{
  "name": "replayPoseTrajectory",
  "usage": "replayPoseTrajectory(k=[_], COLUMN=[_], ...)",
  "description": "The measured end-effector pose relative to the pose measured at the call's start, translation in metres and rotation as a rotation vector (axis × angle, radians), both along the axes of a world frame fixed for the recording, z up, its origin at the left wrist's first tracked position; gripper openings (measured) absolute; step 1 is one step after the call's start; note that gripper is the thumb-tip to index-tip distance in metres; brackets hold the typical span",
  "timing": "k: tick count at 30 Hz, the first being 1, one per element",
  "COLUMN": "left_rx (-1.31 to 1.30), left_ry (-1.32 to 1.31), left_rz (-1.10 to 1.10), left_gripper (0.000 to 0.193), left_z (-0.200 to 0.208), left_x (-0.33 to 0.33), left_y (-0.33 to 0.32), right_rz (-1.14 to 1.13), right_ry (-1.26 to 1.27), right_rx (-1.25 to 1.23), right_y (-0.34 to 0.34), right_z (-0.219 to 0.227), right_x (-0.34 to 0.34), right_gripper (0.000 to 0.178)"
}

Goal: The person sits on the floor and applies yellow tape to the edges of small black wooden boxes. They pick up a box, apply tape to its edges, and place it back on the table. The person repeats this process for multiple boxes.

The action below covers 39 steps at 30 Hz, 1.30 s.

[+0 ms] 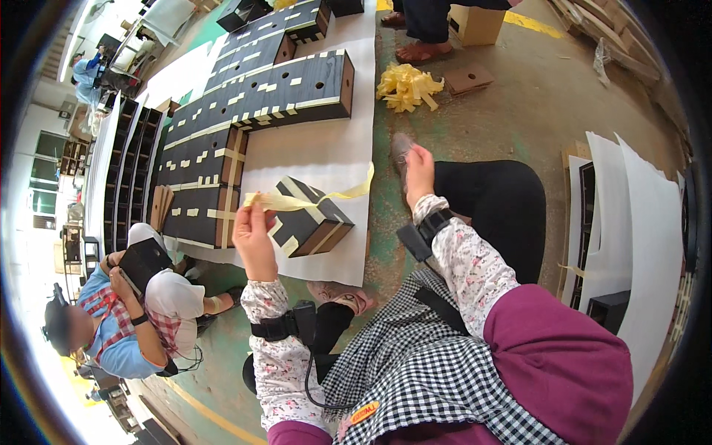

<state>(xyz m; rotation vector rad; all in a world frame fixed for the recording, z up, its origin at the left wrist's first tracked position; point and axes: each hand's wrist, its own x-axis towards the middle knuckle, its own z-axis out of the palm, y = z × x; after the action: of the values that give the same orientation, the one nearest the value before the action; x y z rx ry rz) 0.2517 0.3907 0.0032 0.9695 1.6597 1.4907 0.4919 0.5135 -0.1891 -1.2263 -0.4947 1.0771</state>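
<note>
My left hand [256,241] pinches one end of a pale yellow tape strip [359,190]. The strip stretches rightward over a black box [308,219], and its far end curls loose in the air. That box sits tilted to my view on a white sheet [337,259], with brown edges and short tape pieces on it. Apart from the strip, my right hand [420,174] is raised above my shoe, its fingers pressed together; what they hold, if anything, is hidden.
Rows of black boxes [297,89] with tape pieces stand beyond on the sheet. A yellow tape heap [408,87] and brown pieces [469,78] lie on the floor. A seated person [126,319] is at left; another person's feet [424,52] are ahead. White boards [612,222] stand at right.
</note>
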Motion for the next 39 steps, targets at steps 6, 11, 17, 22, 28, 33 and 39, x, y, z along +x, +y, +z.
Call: replayPoseTrajectory(k=[6,11,17,22,28,33,39], left_rx=[-0.158,-0.385,-0.222,-0.184,-0.181,-0.169,-0.194], left_ry=[-0.33,-0.255,0.239,1.28,1.228,1.235,1.246], left_rz=[-0.297,-0.407,-0.333,-0.442,-0.363,-0.339,-0.313], left_gripper=[0.039,0.044,0.049,0.063,0.065,0.064,0.062], left_z=[-0.013,-0.018,-0.036,-0.053,-0.071,-0.075,-0.071], left_x=[0.041,0.027,0.001,0.001,0.0,0.001,0.0], left_y=[-0.007,-0.003,0.011,0.02,0.017,0.019,0.016], right_rz=[0.953,1.024,0.951,0.786,0.978,1.062,1.674], right_ry=[-0.65,-0.642,-0.301,-0.435,-0.856,-0.961,-0.859], right_rx=[0.761,0.488,0.305,0.122,0.138,0.186,0.153], right_y=[-0.063,-0.07,-0.04,-0.052,-0.085,-0.088,-0.068], right_z=[0.129,0.113,0.071,0.029,0.029,0.026,0.033], right_x=[-0.058,-0.053,-0.044,-0.061,-0.079,-0.068,-0.028], right_gripper=[0.045,0.027,0.022,0.026,0.028,0.03,0.028])
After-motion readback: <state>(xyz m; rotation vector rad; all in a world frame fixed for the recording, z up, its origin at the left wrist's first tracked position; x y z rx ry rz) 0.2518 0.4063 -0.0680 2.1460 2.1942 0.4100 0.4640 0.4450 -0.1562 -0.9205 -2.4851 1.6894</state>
